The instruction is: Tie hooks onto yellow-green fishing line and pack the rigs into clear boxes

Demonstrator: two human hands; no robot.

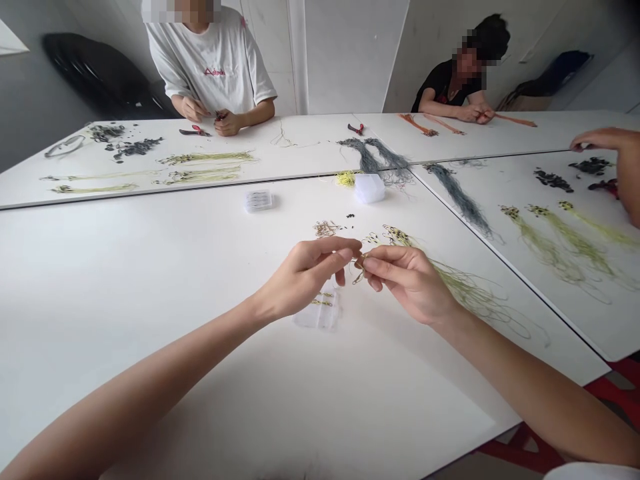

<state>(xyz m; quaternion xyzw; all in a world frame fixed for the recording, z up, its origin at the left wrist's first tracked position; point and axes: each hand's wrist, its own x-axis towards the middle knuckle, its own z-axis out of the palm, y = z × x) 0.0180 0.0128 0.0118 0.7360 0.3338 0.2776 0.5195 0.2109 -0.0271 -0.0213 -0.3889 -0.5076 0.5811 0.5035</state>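
Observation:
My left hand (310, 273) and my right hand (405, 277) meet above the white table (150, 300), fingertips pinched together on a small gold hook piece (359, 263). A thin yellow-green line trails from my right hand toward a bundle of yellow-green lines (465, 287) lying to the right. A clear plastic box (319, 312) with gold pieces inside lies under my left wrist. A small heap of gold hooks (326, 229) and some tiny black beads (349, 217) lie just beyond my fingers.
Two more clear boxes (259, 200) (370, 188) lie further back, next to grey line bundles (380, 157). A person in a white shirt (215, 60) and a person in black (450, 87) work at the far tables. Another person's hand (615, 153) reaches in at the right.

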